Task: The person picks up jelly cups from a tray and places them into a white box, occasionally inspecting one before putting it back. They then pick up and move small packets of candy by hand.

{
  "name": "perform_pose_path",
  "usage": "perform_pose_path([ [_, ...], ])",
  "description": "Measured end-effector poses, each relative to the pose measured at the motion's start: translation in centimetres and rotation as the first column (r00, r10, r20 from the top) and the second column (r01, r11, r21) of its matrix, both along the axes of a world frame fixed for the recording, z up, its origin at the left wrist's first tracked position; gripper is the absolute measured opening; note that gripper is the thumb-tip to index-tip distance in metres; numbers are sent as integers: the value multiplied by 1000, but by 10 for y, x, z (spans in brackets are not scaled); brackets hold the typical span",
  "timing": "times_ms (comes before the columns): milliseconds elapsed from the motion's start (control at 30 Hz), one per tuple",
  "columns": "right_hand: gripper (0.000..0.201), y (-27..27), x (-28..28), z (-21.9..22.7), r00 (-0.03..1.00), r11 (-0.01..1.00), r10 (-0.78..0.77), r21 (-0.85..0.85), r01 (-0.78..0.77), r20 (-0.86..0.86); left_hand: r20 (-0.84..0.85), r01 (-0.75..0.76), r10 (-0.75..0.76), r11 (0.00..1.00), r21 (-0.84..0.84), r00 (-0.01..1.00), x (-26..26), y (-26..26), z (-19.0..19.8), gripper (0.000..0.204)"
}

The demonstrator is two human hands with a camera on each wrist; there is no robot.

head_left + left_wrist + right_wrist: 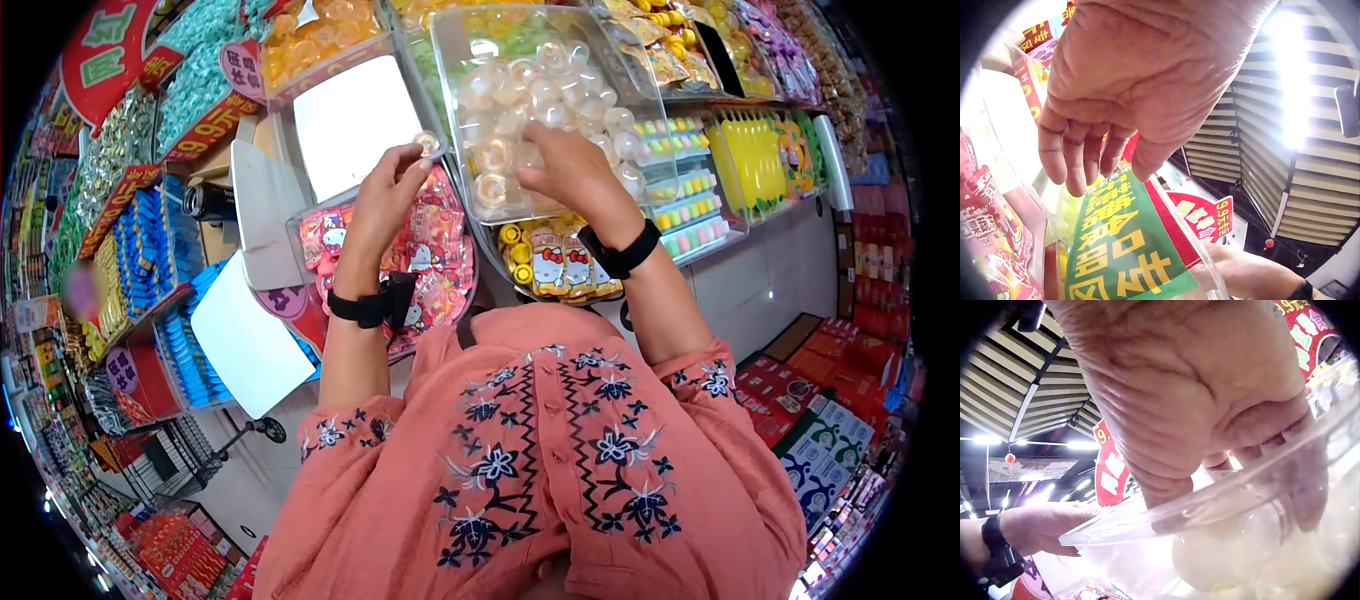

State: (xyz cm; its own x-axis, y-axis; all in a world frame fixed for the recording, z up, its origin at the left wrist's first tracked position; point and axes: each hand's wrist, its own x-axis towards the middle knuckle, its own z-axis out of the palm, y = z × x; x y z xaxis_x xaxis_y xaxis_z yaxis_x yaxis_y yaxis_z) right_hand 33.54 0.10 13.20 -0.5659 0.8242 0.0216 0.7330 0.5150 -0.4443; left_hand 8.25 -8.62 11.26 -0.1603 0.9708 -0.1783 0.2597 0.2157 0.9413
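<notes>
My right hand (580,175) reaches into a clear plastic bin (590,205) of translucent ball-shaped sweets (550,92). In the right wrist view its thumb and fingers hang apart behind the bin's clear wall, and a pale ball (1210,559) lies just below and between them. My left hand (385,195) is beside the bin's left edge and pinches a small round clear-cased sweet (427,143) at its fingertips. The left wrist view shows the palm (1147,75), with fingers bent toward the thumb; the sweet is hidden there. Below this hand lie pink-red character packets (440,250).
A white panel (358,125) covers a bin at the left; another white panel (250,335) slants below it. Hello Kitty packets (565,265) sit under the front of the clear bin. Marshmallow trays (690,210) stand right, and a shopping cart (170,455) lower left.
</notes>
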Motion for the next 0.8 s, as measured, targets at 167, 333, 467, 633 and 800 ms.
perform_pose_path([
  [167,38,-7,-4,-10,986,997,61,54,-53,-155,75,10,-13,999,46,997,4,1,-14,41],
  [333,43,-1,-5,-26,948,993,115,2,-120,-296,121,70,-71,997,10,990,19,-1,-6,38],
  [467,45,14,3,-8,908,875,-211,-485,10,-362,88,3,-15,992,128,996,19,0,-6,31],
  [633,38,5,-10,33,630,554,-519,-789,-267,-578,209,-27,-22,973,228,978,23,6,39,33],
  [800,37,2,-31,35,646,473,-462,-785,-400,-608,134,215,-249,950,225,959,22,23,52,40],
])
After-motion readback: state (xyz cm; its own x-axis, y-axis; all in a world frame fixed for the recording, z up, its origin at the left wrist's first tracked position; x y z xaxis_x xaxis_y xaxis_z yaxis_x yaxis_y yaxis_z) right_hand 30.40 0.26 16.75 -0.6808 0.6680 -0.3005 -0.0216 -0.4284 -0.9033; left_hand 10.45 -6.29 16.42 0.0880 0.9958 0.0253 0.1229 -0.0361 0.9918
